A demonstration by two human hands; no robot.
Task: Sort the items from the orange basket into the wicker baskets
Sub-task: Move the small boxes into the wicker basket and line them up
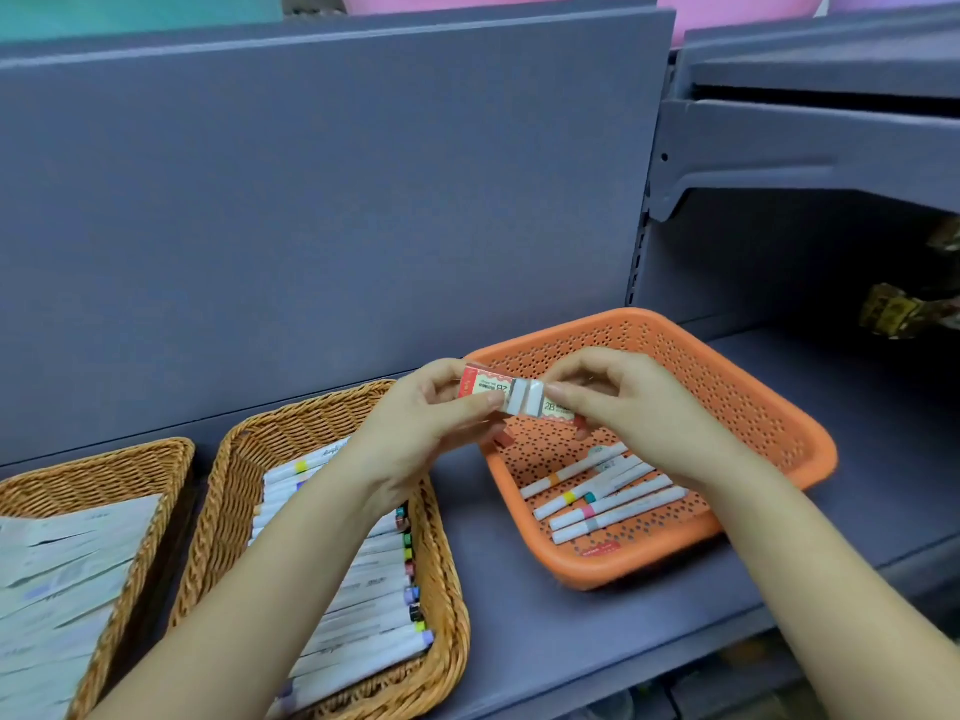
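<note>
Grey-blue shelf [519,605] with two wicker baskets [447,589] [150,459] left, orange basket [769,407] right.

wicker baskets [332,423]: 2 | orange basket [779,407]: 1 | erasers [511,394]: 2

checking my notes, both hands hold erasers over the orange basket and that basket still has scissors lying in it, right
Not quite. The head view shows pens, not scissors, lying in the orange basket. The rest stands: the left hand and right hand each hold an eraser, the left eraser and the right eraser, over that basket.
</note>
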